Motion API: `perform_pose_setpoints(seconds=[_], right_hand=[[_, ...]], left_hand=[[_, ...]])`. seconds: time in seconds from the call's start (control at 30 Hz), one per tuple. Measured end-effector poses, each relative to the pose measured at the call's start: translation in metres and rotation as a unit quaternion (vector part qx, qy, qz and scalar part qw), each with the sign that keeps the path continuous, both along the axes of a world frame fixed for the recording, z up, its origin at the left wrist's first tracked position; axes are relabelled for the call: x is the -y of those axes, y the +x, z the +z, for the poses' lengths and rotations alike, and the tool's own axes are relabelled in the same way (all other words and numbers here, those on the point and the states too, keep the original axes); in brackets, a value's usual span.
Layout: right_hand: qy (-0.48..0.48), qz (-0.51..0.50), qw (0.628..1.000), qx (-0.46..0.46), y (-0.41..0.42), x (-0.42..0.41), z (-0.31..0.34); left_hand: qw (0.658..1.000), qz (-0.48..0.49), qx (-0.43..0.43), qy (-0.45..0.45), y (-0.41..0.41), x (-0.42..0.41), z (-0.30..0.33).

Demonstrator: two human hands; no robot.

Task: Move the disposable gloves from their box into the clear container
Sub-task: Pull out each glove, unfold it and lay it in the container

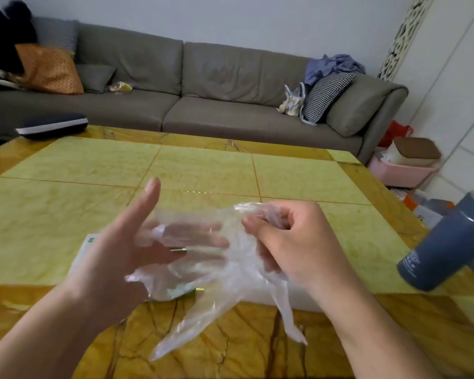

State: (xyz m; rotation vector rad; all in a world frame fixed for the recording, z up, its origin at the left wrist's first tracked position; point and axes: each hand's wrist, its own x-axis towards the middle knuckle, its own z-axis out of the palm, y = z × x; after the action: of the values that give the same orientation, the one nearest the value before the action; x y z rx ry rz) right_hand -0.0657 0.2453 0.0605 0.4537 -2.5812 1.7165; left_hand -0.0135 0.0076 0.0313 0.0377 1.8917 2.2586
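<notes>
Risk: the thin film of the disposable gloves (216, 269) clings and trails, so loose ends may snag or drag over the box (82, 253) at 9 o'clock. The left hand (126, 242) is wide open, fingers straight beneath the film. The right hand (290, 242) pinches the bunched film at its 10 o'clock; the remainder hangs toward 6 o'clock above the tabletop (203, 170). The clear container cannot be identified with certainty.

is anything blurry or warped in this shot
Head view: soft, even light; the gloves in the right hand smear with motion; the wide lens tilts the blue bottle and bends the sofa near the edges.
</notes>
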Motion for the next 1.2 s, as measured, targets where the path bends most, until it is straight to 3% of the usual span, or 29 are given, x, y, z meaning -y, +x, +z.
perform_pose_setpoints(seconds=[0.07,0.3,0.5,0.7,0.9,1.2], right_hand=[[0.01,-0.003,1.0,0.013,-0.002,-0.002,-0.003],[-0.062,-0.011,0.996,0.07,-0.013,-0.012,-0.012],[-0.094,-0.009,0.992,0.089,-0.02,-0.023,-0.016],[-0.059,0.011,0.993,0.106,-0.018,-0.02,-0.017],[-0.049,-0.015,0.996,0.077,-0.019,-0.022,-0.018],[-0.068,-0.038,0.995,0.066,-0.022,-0.03,-0.018]], left_hand=[[0.991,-0.006,0.051,0.127,0.008,-0.013,0.014],[0.983,0.184,0.026,-0.002,-0.003,-0.022,0.001],[0.976,0.215,0.013,0.033,-0.007,-0.017,0.002],[0.987,0.159,-0.014,-0.037,-0.003,-0.021,0.0],[0.969,0.226,-0.011,-0.096,-0.006,-0.015,0.003],[0.974,0.194,-0.006,-0.121,-0.006,0.001,0.015]])
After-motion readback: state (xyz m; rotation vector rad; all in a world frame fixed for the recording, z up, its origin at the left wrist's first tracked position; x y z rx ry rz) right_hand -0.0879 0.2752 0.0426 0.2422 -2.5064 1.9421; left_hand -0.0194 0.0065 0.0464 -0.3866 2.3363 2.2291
